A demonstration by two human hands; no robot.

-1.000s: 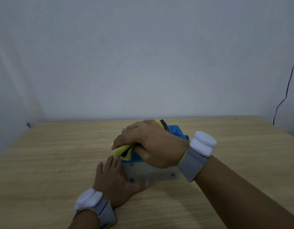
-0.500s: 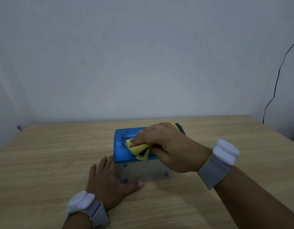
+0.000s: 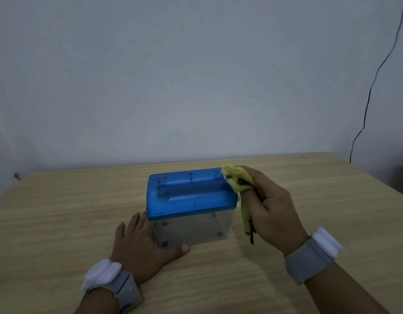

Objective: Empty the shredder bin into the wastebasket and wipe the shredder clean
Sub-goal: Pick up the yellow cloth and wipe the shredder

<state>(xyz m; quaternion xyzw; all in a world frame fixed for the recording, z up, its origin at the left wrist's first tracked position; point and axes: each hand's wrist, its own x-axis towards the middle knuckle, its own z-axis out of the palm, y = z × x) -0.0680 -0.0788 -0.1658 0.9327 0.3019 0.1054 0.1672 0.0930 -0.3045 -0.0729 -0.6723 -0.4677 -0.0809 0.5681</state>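
Wooden table (image 3: 309, 211). Shredder (image 3: 191, 200), blue lid, clear bin, at table centre. Our left hand (image 3: 141, 243) flat, fingers spread, bracing its left side. Our right hand (image 3: 270, 214) grips yellow cloth (image 3: 237, 180) at lid's right edge. Wiping step; next, likely sides.

Left hand (image 3: 140, 242): lies flat, palm down, fingers stretched forward and a little apart, thumb pointing to the right.
Left wrist: wears a grey band with a white pad on top.
Right hand (image 3: 269, 214): raised, fingers curled closed, thumb side turned to the left.
Right wrist: wears the same grey band with white pad.
Right forearm: comes in from the lower right corner, bare.
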